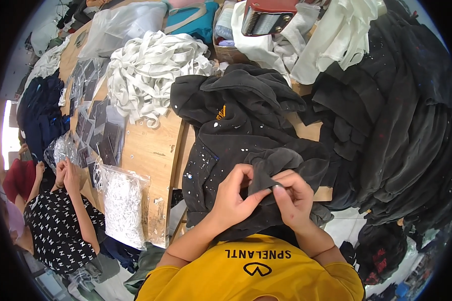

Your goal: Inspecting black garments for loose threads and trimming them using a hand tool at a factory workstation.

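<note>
A dark grey hooded garment with white paint-like specks lies spread on the wooden table in front of me. My left hand and my right hand both pinch a folded part of its dark fabric close to my chest. The fingertips of the two hands meet on the cloth. The garment's hood lies farther away, toward the middle of the table.
A heap of white cord lies beyond the garment. A tall pile of dark garments fills the right side. A tape dispenser rests on white cloth at the back. A clear bag of white cord hangs at the table's edge. Another person works at lower left.
</note>
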A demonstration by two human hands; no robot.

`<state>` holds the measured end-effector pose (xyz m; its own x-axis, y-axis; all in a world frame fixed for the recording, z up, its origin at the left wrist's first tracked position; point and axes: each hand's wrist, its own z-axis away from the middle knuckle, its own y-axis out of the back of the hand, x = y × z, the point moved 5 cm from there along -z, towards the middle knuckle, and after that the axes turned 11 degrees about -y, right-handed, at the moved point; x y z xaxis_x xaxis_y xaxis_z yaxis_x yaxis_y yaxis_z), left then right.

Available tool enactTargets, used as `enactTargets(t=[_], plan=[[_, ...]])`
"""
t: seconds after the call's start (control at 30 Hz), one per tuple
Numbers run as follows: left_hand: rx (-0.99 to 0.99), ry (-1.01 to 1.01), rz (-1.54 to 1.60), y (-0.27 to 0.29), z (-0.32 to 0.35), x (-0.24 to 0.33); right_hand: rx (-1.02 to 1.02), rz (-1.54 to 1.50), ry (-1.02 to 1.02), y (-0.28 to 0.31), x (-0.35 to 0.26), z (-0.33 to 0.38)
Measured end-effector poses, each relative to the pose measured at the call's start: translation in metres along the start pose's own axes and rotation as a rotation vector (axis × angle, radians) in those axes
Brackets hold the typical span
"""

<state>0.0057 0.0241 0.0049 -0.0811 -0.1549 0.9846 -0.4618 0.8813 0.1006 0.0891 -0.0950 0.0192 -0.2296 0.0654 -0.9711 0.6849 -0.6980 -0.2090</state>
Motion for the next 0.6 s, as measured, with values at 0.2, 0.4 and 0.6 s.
enactTargets(t=[0.2, 0.4, 0.6], plan=[[0.056, -0.212, -0.153, 0.009, -0.006, 0.013, 0.215, 0.500, 0.247, -0.006, -0.012, 0.000], [0.273, 0.283, 1.214, 0.008, 0.005, -0.022, 0.065, 0.164, -0.146, 0.018, 0.033, -0.031], [0.279, 0.563, 1.740, -0.011, -0.013, -0.018, -0.087, -0.898, -0.624, 0.001, 0.041, -0.031]])
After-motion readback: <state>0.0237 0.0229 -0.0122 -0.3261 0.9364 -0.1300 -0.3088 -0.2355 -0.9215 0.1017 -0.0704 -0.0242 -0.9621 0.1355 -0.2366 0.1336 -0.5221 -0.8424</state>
